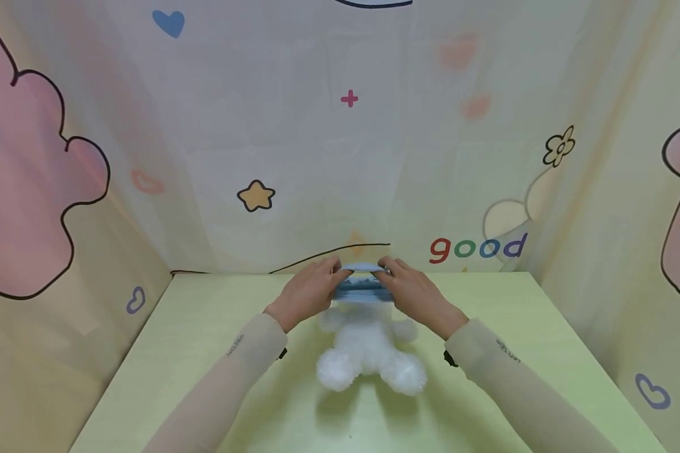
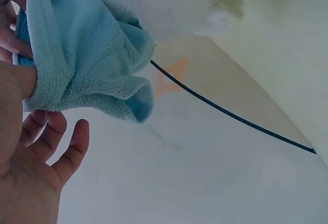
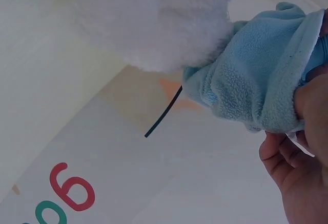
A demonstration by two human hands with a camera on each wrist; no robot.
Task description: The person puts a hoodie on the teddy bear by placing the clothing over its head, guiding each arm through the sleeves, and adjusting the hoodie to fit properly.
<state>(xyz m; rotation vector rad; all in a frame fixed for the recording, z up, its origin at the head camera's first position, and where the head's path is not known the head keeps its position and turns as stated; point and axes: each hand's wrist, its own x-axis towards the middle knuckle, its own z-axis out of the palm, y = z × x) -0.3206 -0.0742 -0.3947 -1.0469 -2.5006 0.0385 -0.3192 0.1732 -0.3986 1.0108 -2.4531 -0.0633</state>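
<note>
A white fluffy plush toy [image 1: 365, 343] is at the middle of the table, its two legs toward me and a short arm on each side. Over its top end sits a light blue fleece garment [image 2: 82, 55] with an open hem, which hides the toy's head. My left hand [image 1: 305, 294] pinches one side of the hem, thumb inside the opening. On the other side my right hand [image 1: 422, 297] grips the same hem, also with the thumb inside. In the right wrist view the fleece's lower end meets the white fur [image 3: 159, 24].
The pale yellow-green table [image 1: 181, 377] carries shadows below the toy's legs. Behind it hangs a printed curtain [image 1: 317, 145] with a star and the word "good". More printed cloth [image 1: 617, 251] closes in the left and right sides.
</note>
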